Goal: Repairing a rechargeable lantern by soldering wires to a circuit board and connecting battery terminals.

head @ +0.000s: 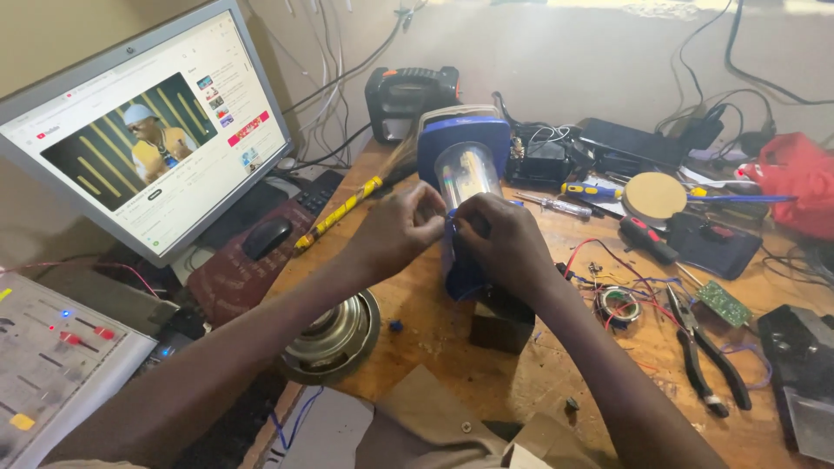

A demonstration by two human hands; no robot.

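Two hands worked at the middle of the wooden worktop. The left hand and right hand had fingers pinched on the lower body of a blue lantern with a clear tube. Pliers lay right; a speaker cone left; a monitor farther back.
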